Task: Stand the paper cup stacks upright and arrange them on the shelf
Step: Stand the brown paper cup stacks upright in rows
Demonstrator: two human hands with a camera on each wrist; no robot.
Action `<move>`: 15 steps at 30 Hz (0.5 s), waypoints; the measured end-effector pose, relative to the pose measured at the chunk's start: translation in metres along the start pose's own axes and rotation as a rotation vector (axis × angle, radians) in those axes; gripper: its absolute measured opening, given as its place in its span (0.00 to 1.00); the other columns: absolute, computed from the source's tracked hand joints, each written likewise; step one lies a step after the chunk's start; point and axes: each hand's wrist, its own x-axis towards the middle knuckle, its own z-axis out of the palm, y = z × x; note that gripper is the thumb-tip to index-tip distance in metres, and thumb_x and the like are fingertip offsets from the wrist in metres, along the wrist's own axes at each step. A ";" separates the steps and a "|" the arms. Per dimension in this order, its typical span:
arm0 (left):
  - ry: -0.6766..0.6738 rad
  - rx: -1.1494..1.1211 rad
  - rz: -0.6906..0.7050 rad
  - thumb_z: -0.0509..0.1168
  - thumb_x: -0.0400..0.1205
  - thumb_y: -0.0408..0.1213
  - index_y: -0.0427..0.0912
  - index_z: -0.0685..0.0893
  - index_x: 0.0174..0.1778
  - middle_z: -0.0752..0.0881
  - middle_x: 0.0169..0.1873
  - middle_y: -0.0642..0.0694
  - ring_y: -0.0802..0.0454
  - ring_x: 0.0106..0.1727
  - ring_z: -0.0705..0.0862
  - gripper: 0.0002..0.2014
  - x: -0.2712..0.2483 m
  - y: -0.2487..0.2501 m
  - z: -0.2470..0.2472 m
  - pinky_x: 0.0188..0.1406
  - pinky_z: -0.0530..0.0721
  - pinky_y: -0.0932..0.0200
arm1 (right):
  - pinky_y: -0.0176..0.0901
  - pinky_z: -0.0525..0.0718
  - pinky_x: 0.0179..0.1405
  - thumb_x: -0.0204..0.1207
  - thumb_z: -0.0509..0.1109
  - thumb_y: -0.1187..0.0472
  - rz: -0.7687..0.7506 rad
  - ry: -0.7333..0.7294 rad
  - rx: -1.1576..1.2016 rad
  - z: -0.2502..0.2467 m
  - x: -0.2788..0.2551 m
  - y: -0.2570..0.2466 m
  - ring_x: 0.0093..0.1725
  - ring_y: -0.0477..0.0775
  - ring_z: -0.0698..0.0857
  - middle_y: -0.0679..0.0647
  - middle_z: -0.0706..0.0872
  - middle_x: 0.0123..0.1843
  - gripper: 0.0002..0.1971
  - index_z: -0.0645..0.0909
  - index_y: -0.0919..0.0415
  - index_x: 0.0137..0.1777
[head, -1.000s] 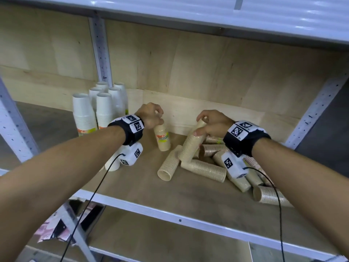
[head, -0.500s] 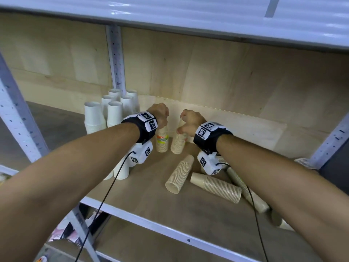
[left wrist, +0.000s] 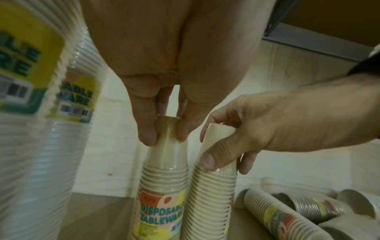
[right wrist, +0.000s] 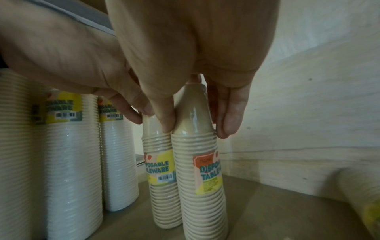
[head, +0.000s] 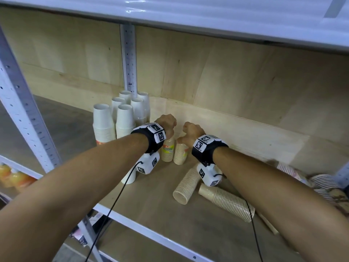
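Observation:
Two beige paper cup stacks stand upright side by side near the back of the wooden shelf (head: pixel 151 210). My left hand (head: pixel 166 122) pinches the top of the left stack (head: pixel 167 150), seen close in the left wrist view (left wrist: pixel 162 186). My right hand (head: pixel 191 129) grips the top of the right stack (head: pixel 180 155), thumb and fingers curled round its tip (right wrist: pixel 200 178). Several white cup stacks (head: pixel 122 120) stand upright just to the left. Two beige stacks (head: pixel 187 184) (head: pixel 226 201) lie on their sides in front of my right wrist.
More cup stacks, some striped (head: pixel 321 184), lie at the far right of the shelf. A white metal post (head: pixel 128 59) rises behind the white stacks, and another post (head: pixel 22 103) stands at the left front. The upper shelf (head: pixel 188 14) hangs overhead.
My right hand lifted a beige stack off the lying pile, carried it left and stood it upright beside the stack under my left hand. The left hand stayed on its stack.

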 end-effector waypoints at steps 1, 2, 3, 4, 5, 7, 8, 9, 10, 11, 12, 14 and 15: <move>-0.006 -0.001 0.000 0.63 0.78 0.24 0.41 0.80 0.70 0.78 0.69 0.42 0.42 0.65 0.81 0.23 0.001 0.000 0.001 0.55 0.79 0.59 | 0.49 0.84 0.60 0.67 0.79 0.50 -0.003 -0.001 0.014 0.000 0.001 0.000 0.63 0.57 0.84 0.54 0.83 0.68 0.32 0.75 0.60 0.70; -0.007 0.001 0.000 0.63 0.78 0.25 0.41 0.80 0.70 0.78 0.69 0.43 0.42 0.65 0.81 0.23 0.002 0.001 0.001 0.54 0.79 0.59 | 0.49 0.84 0.60 0.67 0.79 0.49 -0.006 -0.002 0.027 -0.002 0.001 0.001 0.63 0.56 0.84 0.53 0.83 0.69 0.33 0.75 0.59 0.70; -0.007 0.006 0.000 0.63 0.78 0.26 0.42 0.80 0.70 0.78 0.69 0.43 0.42 0.65 0.81 0.23 0.002 0.001 0.001 0.54 0.79 0.59 | 0.48 0.84 0.59 0.67 0.78 0.48 -0.009 -0.002 0.033 -0.004 0.001 0.001 0.63 0.56 0.84 0.52 0.83 0.68 0.33 0.74 0.58 0.71; -0.005 0.012 0.002 0.63 0.79 0.26 0.42 0.79 0.70 0.78 0.69 0.43 0.42 0.66 0.80 0.23 0.003 0.002 0.001 0.55 0.79 0.58 | 0.47 0.83 0.57 0.68 0.77 0.48 -0.018 0.000 0.026 -0.006 0.001 0.000 0.63 0.56 0.83 0.53 0.82 0.68 0.33 0.74 0.57 0.71; -0.007 0.015 -0.003 0.63 0.79 0.26 0.42 0.79 0.71 0.77 0.69 0.42 0.42 0.67 0.80 0.23 0.004 0.002 0.001 0.56 0.80 0.57 | 0.46 0.82 0.55 0.69 0.75 0.48 -0.030 0.004 0.012 -0.009 0.001 0.000 0.63 0.57 0.82 0.54 0.82 0.68 0.32 0.73 0.57 0.72; -0.016 0.024 -0.025 0.63 0.80 0.26 0.42 0.78 0.73 0.77 0.69 0.42 0.41 0.68 0.79 0.23 0.003 0.001 0.002 0.60 0.81 0.54 | 0.43 0.79 0.49 0.71 0.73 0.52 -0.063 0.004 -0.003 -0.014 0.000 0.000 0.62 0.58 0.82 0.56 0.81 0.67 0.29 0.73 0.56 0.72; -0.016 0.027 -0.025 0.62 0.80 0.25 0.41 0.77 0.73 0.77 0.69 0.42 0.41 0.68 0.79 0.24 0.003 0.001 0.003 0.61 0.82 0.53 | 0.42 0.78 0.48 0.72 0.72 0.55 -0.080 -0.003 -0.004 -0.016 0.000 0.001 0.61 0.58 0.82 0.56 0.81 0.66 0.26 0.75 0.55 0.71; -0.017 0.026 -0.017 0.62 0.80 0.25 0.41 0.77 0.73 0.78 0.69 0.41 0.42 0.68 0.80 0.24 0.003 0.001 0.003 0.62 0.82 0.52 | 0.41 0.77 0.47 0.73 0.72 0.57 -0.095 -0.011 -0.007 -0.018 0.000 0.003 0.60 0.57 0.82 0.55 0.82 0.66 0.24 0.76 0.55 0.70; -0.020 0.022 -0.008 0.62 0.80 0.25 0.40 0.77 0.72 0.78 0.70 0.41 0.42 0.68 0.80 0.23 0.003 0.000 0.004 0.63 0.83 0.51 | 0.40 0.77 0.47 0.73 0.71 0.59 -0.103 -0.016 -0.009 -0.019 -0.001 0.005 0.60 0.57 0.83 0.54 0.83 0.65 0.23 0.77 0.55 0.69; -0.026 0.014 -0.008 0.63 0.79 0.25 0.40 0.77 0.72 0.79 0.70 0.40 0.42 0.68 0.81 0.24 0.003 0.000 0.004 0.63 0.83 0.49 | 0.39 0.77 0.46 0.73 0.71 0.59 -0.099 -0.014 -0.007 -0.019 0.000 0.006 0.60 0.56 0.83 0.52 0.84 0.65 0.21 0.78 0.55 0.68; -0.030 0.012 -0.011 0.63 0.79 0.24 0.40 0.77 0.72 0.79 0.70 0.40 0.42 0.68 0.81 0.24 0.003 0.001 0.004 0.63 0.83 0.49 | 0.39 0.77 0.45 0.73 0.71 0.59 -0.091 -0.003 -0.004 -0.019 0.000 0.006 0.58 0.56 0.84 0.51 0.85 0.63 0.20 0.79 0.56 0.66; -0.034 0.012 -0.021 0.63 0.78 0.24 0.40 0.77 0.72 0.79 0.69 0.40 0.41 0.68 0.81 0.24 0.002 0.002 0.002 0.64 0.83 0.49 | 0.41 0.80 0.45 0.74 0.73 0.55 -0.064 0.025 -0.007 -0.018 0.001 0.005 0.54 0.55 0.85 0.51 0.86 0.59 0.17 0.81 0.58 0.61; -0.035 0.010 -0.024 0.64 0.78 0.24 0.40 0.77 0.72 0.79 0.69 0.40 0.41 0.68 0.81 0.24 0.002 0.002 0.001 0.64 0.83 0.49 | 0.44 0.83 0.46 0.74 0.73 0.52 -0.048 0.042 -0.020 -0.017 0.002 0.005 0.52 0.57 0.85 0.53 0.86 0.58 0.17 0.81 0.59 0.60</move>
